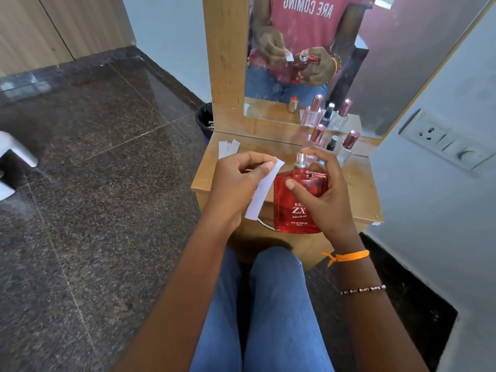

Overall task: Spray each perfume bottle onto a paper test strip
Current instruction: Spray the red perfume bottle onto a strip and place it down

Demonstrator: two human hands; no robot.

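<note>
between right fingers [291, 185]: red bottle [298, 208], uncapped.

The floor [102, 167] is dark speckled polished stone in large tiles with thin pale joints, and it mirrors soft daylight near the far left. A wood-grain panel [53, 25] runs along the top left above a dark stone skirting. Pale blue-grey walls [166, 41] meet behind a small wooden dresser [357, 189], whose tall mirror [389, 63] stands at its back edge in a wooden frame. A black bin [204, 120] sits on the floor just beside the dresser's left back corner. On the right wall [442, 210] is a grey switch plate [442, 146] with a socket.
</note>
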